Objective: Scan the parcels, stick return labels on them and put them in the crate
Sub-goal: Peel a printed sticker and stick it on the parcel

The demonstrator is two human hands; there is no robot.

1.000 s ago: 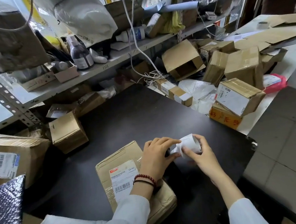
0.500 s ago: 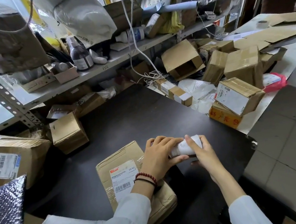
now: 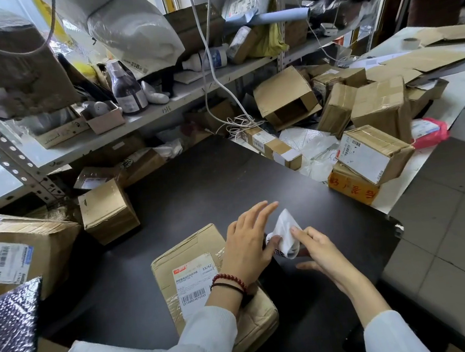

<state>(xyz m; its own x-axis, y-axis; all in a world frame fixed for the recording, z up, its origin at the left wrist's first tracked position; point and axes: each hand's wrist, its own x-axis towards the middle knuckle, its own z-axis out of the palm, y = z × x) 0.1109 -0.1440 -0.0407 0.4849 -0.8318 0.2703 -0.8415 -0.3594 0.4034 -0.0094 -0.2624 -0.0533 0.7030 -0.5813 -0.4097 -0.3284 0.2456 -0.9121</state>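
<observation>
White label [image 3: 286, 234], possibly half-peeled, between left hand [image 3: 247, 242] and right hand [image 3: 318, 248], beside taped parcel [image 3: 188, 259]

On my remote feed, a dark table [image 3: 199, 196] fills the foreground below a grey metal shelf [image 3: 163, 114], which is carried on a slotted upright [image 3: 2, 158]. A white table [image 3: 460, 80] runs off to the right above pale floor tiles [image 3: 453, 239]. A dark chair [image 3: 436, 5] stands in the far corner. Bright light enters at upper left.
</observation>
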